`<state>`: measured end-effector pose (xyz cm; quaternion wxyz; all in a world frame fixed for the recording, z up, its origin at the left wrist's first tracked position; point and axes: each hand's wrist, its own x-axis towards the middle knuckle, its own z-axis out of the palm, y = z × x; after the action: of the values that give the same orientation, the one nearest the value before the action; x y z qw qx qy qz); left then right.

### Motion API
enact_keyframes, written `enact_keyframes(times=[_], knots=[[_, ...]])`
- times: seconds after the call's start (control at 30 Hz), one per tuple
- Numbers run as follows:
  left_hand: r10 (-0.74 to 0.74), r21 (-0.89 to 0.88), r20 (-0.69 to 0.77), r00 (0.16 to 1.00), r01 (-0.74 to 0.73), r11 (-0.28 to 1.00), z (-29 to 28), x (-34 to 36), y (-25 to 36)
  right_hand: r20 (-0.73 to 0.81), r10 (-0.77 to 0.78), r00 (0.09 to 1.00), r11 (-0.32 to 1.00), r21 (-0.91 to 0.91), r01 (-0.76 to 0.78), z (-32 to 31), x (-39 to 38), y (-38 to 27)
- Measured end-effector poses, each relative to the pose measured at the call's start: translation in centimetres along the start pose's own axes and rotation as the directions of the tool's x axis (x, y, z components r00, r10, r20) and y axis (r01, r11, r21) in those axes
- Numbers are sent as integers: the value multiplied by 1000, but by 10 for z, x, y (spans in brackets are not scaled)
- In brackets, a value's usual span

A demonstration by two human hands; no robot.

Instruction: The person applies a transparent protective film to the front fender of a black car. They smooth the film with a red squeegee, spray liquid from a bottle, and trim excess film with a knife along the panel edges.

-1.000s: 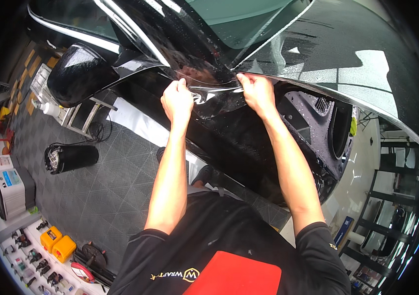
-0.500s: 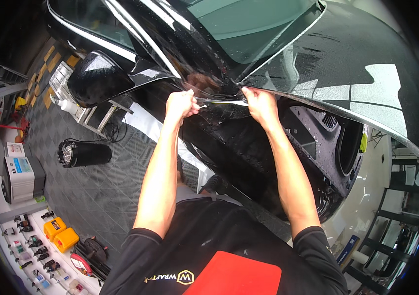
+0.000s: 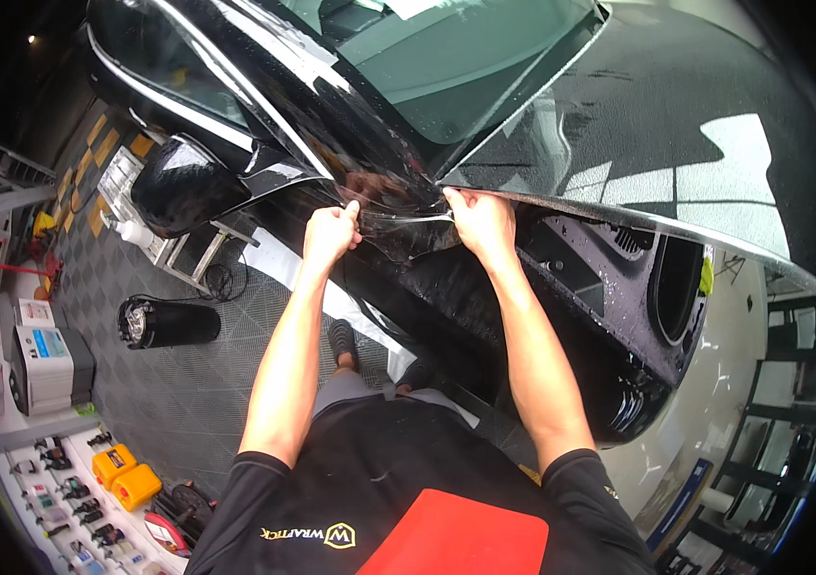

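Note:
A thin, clear film (image 3: 402, 221) is stretched between my hands, over the black car body at the lower corner of the windshield (image 3: 456, 81). My left hand (image 3: 332, 235) is closed in a pinch on the film's left end, below the base of the side mirror (image 3: 183, 187). Beside the rear corner of the wet black hood (image 3: 609, 134), my right hand (image 3: 483, 225) pinches the other end. Both sets of fingertips partly hide the film's edge. Below it, the dark car side (image 3: 456, 297) lies between my forearms.
A step ladder (image 3: 173, 244) with a white spray bottle (image 3: 132, 231) stands left of the car. On the tiled floor lies a black cylinder (image 3: 178, 324). Yellow jugs (image 3: 136, 487) and several small bottles fill a shelf at lower left. A dark rack (image 3: 762, 450) stands right.
The view has shifted, and both hands appear farther left and slightly lower. My feet now show between my arms. The film stays pinched in both hands.

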<state>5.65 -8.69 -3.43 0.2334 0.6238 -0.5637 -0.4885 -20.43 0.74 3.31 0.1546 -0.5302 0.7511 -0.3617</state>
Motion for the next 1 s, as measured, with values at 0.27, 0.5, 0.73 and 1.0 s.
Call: enact_keyframes(times=[0.27,0.5,0.73,1.0], knots=[[210,146,3,978,-208,967,-38,-77,-70,-78,104,991,980,-160,-116,0,-8,-3],[-113,-117,177,978,135,984,-177,-107,-256,-348,65,935,964,-219,-149,13,-28,2],[-374,-185,63,925,379,907,-397,1,-431,-381,-104,919,720,-666,-195,5,-51,-14],[-385,-27,-532,754,439,898,-586,230,-458,-642,111,759,565,-587,-579,39,-191,-61]])
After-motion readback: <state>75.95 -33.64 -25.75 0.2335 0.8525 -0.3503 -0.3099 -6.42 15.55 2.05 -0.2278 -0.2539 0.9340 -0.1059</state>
